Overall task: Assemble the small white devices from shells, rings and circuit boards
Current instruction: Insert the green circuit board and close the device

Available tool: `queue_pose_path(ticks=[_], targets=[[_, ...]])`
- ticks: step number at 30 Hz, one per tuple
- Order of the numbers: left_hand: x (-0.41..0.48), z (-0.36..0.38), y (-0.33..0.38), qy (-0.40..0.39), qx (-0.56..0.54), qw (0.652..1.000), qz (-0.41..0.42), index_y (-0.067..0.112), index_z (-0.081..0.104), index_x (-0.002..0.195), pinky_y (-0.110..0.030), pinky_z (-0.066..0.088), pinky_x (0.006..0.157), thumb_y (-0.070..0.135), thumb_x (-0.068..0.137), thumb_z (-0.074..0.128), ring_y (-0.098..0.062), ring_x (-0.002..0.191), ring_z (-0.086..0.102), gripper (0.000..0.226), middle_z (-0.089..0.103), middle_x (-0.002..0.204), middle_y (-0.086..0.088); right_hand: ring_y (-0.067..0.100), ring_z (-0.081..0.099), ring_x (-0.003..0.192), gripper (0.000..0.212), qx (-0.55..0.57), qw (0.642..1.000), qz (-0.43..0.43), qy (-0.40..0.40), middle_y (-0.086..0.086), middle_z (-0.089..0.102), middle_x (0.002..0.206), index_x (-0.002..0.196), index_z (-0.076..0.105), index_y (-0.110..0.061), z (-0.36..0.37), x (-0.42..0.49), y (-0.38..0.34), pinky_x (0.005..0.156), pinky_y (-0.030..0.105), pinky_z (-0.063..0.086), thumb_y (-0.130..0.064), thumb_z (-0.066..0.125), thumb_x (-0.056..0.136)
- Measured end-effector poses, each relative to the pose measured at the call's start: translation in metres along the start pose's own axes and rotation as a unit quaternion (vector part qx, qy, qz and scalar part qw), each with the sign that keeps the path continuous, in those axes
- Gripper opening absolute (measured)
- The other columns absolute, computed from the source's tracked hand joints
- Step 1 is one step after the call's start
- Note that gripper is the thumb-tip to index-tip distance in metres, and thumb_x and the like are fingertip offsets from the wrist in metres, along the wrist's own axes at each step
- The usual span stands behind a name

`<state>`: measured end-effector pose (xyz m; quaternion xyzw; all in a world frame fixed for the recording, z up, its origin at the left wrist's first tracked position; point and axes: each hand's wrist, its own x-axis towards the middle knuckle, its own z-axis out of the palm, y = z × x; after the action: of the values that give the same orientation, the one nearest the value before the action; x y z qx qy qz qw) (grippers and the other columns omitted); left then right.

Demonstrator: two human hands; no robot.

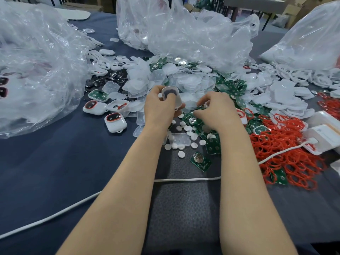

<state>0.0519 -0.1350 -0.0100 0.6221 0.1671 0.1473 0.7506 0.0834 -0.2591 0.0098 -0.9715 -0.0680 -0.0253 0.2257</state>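
Left hand (pixel 160 107) grips shell (pixel 172 95), right hand (pixel 215 109) on circuit boards (pixel 213 145), box label (pixel 322 131) illegible

This is looking like a small assembly workshop. A table draped in dark blue cloth (pixel 55 162) is carrying bulk heaps of loose parts: green square circuit boards (pixel 213 145), thin red rubber rings (pixel 287 150) and white plastic shells (pixel 283 92). Big crumpled clear plastic bags (pixel 184 34) are sitting behind, holding more parts. Finished white devices with red-rimmed dark windows (pixel 115 122) are lying at the left, and brown cardboard boxes (pixel 294 10) are standing at the back.
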Motion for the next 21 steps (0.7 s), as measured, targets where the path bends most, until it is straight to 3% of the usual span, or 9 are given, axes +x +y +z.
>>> queue_pose_path(ticks=[2, 5, 9, 12, 16, 18, 21], targets=[[0.000, -0.001, 0.001, -0.002, -0.015, 1.000, -0.002, 0.016, 0.053, 0.099, -0.026, 0.059, 0.060, 0.005, 0.095, 0.047, -0.016, 0.064, 0.072, 0.012, 0.063, 0.103, -0.015, 0.031, 0.056, 0.108, 0.020, -0.026, 0.999, -0.010, -0.037, 0.012, 0.062, 0.115, 0.103, 0.070, -0.021, 0.004, -0.001, -0.005, 0.092, 0.039, 0.049, -0.024, 0.069, 0.083], [0.001, 0.000, 0.001, -0.007, -0.028, 1.000, -0.007, 0.012, 0.052, 0.105, -0.023, 0.056, 0.055, 0.004, 0.095, 0.047, -0.016, 0.064, 0.072, 0.014, 0.063, 0.108, -0.020, 0.034, 0.054, 0.110, 0.028, -0.076, 0.994, 0.002, -0.084, 0.014, 0.057, 0.120, 0.112, 0.066, -0.022, 0.012, -0.001, -0.010, 0.093, 0.040, 0.050, -0.021, 0.068, 0.084], [0.003, 0.002, 0.001, -0.011, -0.028, 0.999, -0.016, 0.005, 0.051, 0.123, -0.022, 0.054, 0.054, 0.005, 0.096, 0.047, -0.015, 0.063, 0.072, 0.027, 0.062, 0.114, -0.023, 0.036, 0.050, 0.116, 0.038, -0.090, 0.992, -0.002, -0.092, 0.015, 0.049, 0.128, 0.121, 0.057, -0.023, 0.018, 0.004, -0.012, 0.098, 0.043, 0.045, -0.015, 0.064, 0.084], [0.003, 0.002, 0.001, -0.009, -0.035, 0.999, -0.023, 0.004, 0.050, 0.126, -0.021, 0.055, 0.053, 0.007, 0.098, 0.046, -0.013, 0.060, 0.071, 0.029, 0.062, 0.116, -0.021, 0.034, 0.051, 0.112, 0.036, -0.078, 0.994, -0.005, -0.074, 0.014, 0.054, 0.122, 0.119, 0.055, -0.013, 0.020, 0.005, -0.010, 0.093, 0.042, 0.047, -0.015, 0.064, 0.084], [0.001, 0.002, 0.001, -0.017, -0.033, 0.999, -0.021, 0.003, 0.050, 0.125, -0.019, 0.055, 0.056, 0.005, 0.097, 0.050, -0.012, 0.063, 0.071, 0.028, 0.063, 0.113, -0.019, 0.023, 0.056, 0.093, 0.018, 0.093, 0.995, -0.008, 0.037, 0.005, 0.061, 0.097, 0.096, 0.054, -0.013, 0.015, 0.006, -0.002, 0.076, 0.033, 0.045, -0.018, 0.067, 0.084], [0.000, 0.001, 0.001, -0.025, -0.021, 0.999, -0.014, 0.006, 0.050, 0.121, -0.020, 0.056, 0.058, 0.005, 0.097, 0.051, -0.011, 0.063, 0.072, 0.025, 0.065, 0.110, -0.016, 0.015, 0.055, 0.078, 0.015, 0.217, 0.971, -0.002, 0.095, -0.002, 0.059, 0.082, 0.086, 0.056, -0.018, 0.010, 0.007, 0.000, 0.070, 0.029, 0.043, -0.021, 0.070, 0.083], [-0.002, 0.002, 0.002, -0.033, -0.009, 0.999, -0.009, 0.013, 0.050, 0.115, -0.021, 0.058, 0.059, 0.006, 0.097, 0.052, -0.010, 0.062, 0.071, 0.019, 0.066, 0.102, -0.011, 0.008, 0.056, 0.056, 0.013, 0.371, 0.922, 0.000, 0.110, -0.001, 0.061, 0.068, 0.078, 0.059, -0.020, 0.008, 0.005, -0.002, 0.061, 0.028, 0.047, -0.019, 0.070, 0.085]])
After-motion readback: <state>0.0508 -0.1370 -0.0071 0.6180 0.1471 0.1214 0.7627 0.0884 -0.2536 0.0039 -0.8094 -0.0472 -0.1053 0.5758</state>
